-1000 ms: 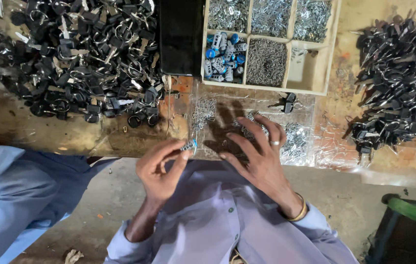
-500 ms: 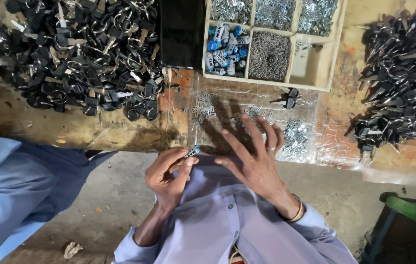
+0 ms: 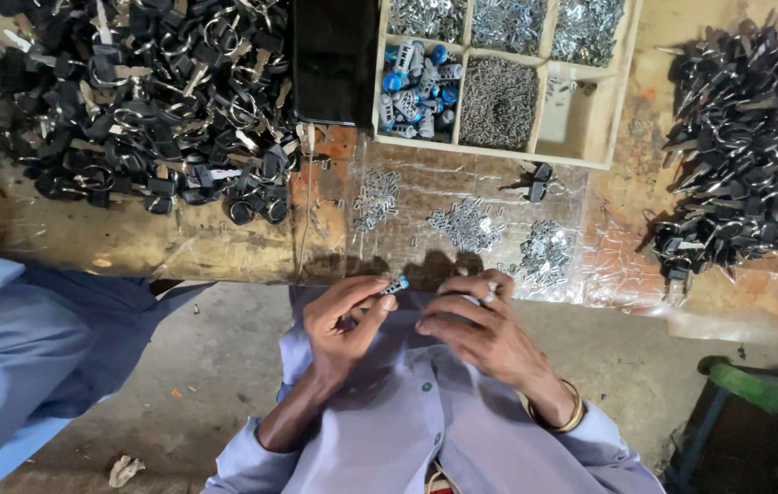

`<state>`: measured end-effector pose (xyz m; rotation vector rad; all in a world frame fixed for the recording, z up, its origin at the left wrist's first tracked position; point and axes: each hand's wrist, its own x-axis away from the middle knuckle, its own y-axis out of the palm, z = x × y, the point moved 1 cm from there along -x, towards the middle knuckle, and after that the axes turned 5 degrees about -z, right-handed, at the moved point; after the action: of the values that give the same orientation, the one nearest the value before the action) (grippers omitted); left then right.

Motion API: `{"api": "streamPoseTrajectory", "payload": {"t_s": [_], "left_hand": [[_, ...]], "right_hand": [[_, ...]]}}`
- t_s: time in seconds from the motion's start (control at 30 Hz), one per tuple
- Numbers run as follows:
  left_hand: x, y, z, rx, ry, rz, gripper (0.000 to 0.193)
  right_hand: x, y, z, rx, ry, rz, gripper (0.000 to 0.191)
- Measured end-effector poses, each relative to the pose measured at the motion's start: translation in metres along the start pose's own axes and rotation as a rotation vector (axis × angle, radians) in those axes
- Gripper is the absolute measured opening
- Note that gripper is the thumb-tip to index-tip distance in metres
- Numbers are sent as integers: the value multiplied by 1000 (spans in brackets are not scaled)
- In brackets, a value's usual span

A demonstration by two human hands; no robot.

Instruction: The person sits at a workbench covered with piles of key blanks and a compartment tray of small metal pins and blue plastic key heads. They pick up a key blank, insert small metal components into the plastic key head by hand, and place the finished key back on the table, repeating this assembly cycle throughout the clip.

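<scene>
Blue-tipped silver lock cylinder (image 3: 395, 285), small, pinched at the fingers of the left hand (image 3: 345, 318); long axis slanted, blue end pointing up and right toward the wooden compartment tray (image 3: 627, 82). Item sits just below the worktop (image 3: 224, 242) edge, over the person's lap, well below the tray. Right hand (image 3: 476, 329) beside it, fingers curled nearly closed around something small and pale; what it is cannot be told. Worktop: worn brown wood, part covered by clear plastic sheet (image 3: 590, 274) bearing small heaps of metal parts (image 3: 467, 224) below the tray. Black-headed keys (image 3: 133, 101) piled left of the tray, another pile (image 3: 746, 146) right of it. Grey concrete floor (image 3: 197, 384) beneath.
</scene>
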<state>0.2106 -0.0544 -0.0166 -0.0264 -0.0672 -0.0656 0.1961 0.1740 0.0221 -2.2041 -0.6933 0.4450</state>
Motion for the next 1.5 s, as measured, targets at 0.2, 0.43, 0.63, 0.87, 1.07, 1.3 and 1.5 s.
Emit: {"api": "streamPoseTrajectory", "payload": {"t_s": [0.2, 0.43, 0.63, 0.87, 1.07, 1.3, 1.5], "left_hand": [[-5, 17, 1, -91, 21, -101, 26], [-10, 28, 0, -151, 17, -125, 26], [-10, 27, 3, -304, 224, -163, 23], [-11, 31, 0, -288, 153, -189, 26], [-12, 32, 1, -258, 172, -164, 25], [-15, 33, 7, -373, 286, -202, 24], [-16, 36, 6, -254, 205, -202, 24]], "right_hand": [[5, 2, 3, -196, 275, 200, 23], [-2, -1, -5, -201, 355, 280, 27], [-6, 7, -9, -22, 316, 355, 36], [9, 8, -8, -86, 424, 356, 34], [7, 8, -4, -81, 372, 367, 36], [19, 14, 3, 118, 313, 278, 31], [50, -8, 32, 183, 535, 374, 27]]}}
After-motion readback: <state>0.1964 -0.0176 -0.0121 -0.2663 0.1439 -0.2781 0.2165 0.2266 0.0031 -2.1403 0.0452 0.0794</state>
